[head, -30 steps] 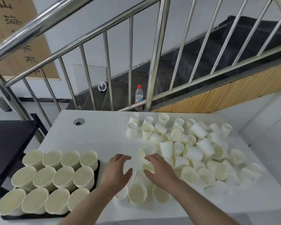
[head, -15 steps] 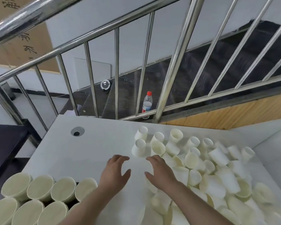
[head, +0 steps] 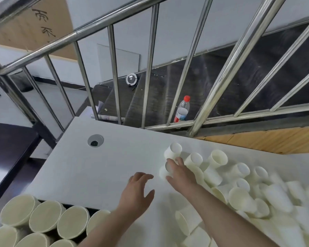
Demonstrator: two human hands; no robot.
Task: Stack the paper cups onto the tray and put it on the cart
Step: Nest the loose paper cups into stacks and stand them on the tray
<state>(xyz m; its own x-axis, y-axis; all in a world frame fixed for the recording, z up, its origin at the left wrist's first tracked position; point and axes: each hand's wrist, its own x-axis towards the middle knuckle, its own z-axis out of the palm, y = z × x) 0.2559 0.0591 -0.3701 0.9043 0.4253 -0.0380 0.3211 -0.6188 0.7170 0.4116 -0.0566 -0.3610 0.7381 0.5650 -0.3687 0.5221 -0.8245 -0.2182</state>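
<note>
My right hand [head: 181, 172] curls its grip round a paper cup [head: 165, 171] at the near edge of the loose pile [head: 248, 189] on the white desk [head: 103, 168]. My left hand [head: 138, 191] hovers released, fingers spread, holding nothing. Cup stacks [head: 43, 220] already crowd the tray at lower left, its edge barely visible; many cups remain, and the cart isn't identifiable.

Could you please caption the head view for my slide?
Right hand reaches the far white paper cups; open left hand hovers over the white table.
</note>
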